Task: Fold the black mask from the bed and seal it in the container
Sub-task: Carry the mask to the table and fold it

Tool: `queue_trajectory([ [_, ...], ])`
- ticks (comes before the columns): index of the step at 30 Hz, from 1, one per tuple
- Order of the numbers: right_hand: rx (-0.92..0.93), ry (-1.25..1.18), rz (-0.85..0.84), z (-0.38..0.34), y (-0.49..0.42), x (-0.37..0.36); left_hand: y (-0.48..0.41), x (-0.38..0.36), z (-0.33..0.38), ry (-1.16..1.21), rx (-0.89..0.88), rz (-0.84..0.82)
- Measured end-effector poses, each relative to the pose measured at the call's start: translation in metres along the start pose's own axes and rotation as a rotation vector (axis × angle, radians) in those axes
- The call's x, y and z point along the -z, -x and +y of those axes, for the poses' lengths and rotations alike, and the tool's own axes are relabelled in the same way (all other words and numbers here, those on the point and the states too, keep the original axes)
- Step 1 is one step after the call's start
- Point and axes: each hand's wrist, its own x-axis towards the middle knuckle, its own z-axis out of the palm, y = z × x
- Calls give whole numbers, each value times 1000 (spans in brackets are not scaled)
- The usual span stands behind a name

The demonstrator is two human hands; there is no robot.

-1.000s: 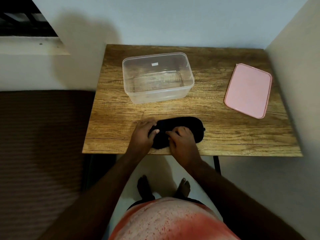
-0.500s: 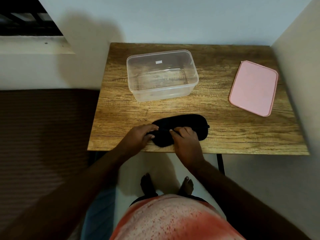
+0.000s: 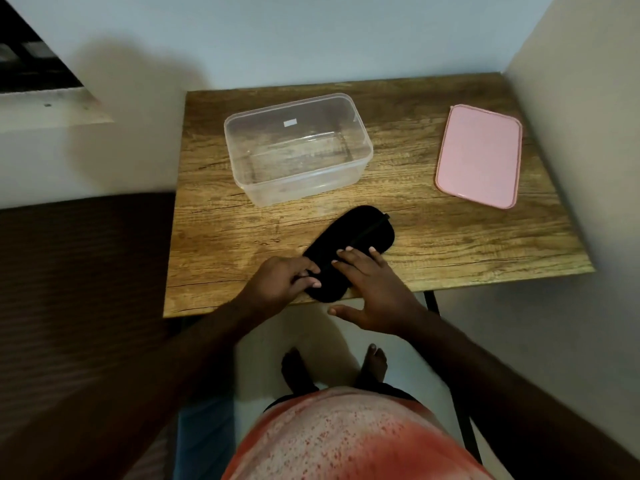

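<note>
The black mask lies flat and slanted near the front edge of the wooden table. My left hand pinches the mask's near left end with thumb and fingers. My right hand rests flat on the mask's near half, fingers spread, thumb hanging past the table edge. The clear plastic container stands with no lid behind the mask, with nothing in it. Its pink lid lies flat at the table's far right.
A brown bed sits to the left of the table. Walls close in behind and on the right. My bare feet stand on the pale floor under the table's front edge.
The mask has turned from lying sideways to slanting away to the right. My right hand has flattened out on it, fingers spread. The camera has shifted.
</note>
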Motion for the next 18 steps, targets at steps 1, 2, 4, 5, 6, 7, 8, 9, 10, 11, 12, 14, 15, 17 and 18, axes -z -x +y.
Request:
queue_trajectory([
  [1, 8, -5, 0, 2, 1, 0, -2, 2, 1, -11, -36, -23],
  [2, 14, -15, 7, 2, 1, 0, -4, 5, 0, -37, -78, -34],
  [4, 16, -45, 36, 1, 1, 1, -11, 12, -3, -114, -183, -13],
  [5, 12, -61, 49, 1, 1, 1, -15, 17, -5, -163, -239, 3],
  [6, 5, -71, 56, 1, 1, 1, -19, 22, -9, -218, -293, 13],
  [7, 1, -65, 56, 0, 1, -1, -24, 27, -12, -275, -338, 1],
  [8, -6, -45, 57, -1, 2, -3, -29, 32, -15, -332, -380, -32],
  [9, -15, -19, 60, -3, 3, -8, -34, 35, -19, -387, -414, -85],
  [10, -28, 5, 65, -5, 4, -13, -37, 36, -21, -435, -446, -144],
  [11, -48, 21, 76, -8, 5, -18, -40, 37, -24, -469, -475, -198],
  [12, -69, 31, 94, -10, 6, -24, -44, 37, -26, -485, -495, -246],
  [14, -117, 40, 153, -15, 6, -32, -51, 38, -29, -466, -496, -309],
  [15, -136, 46, 178, -18, 6, -35, -55, 41, -29, -448, -481, -333],
  [17, -161, 73, 192, -21, 6, -40, -64, 45, -29, -411, -440, -380],
  [18, -170, 83, 191, -23, 7, -42, -67, 46, -29, -396, -427, -398],
])
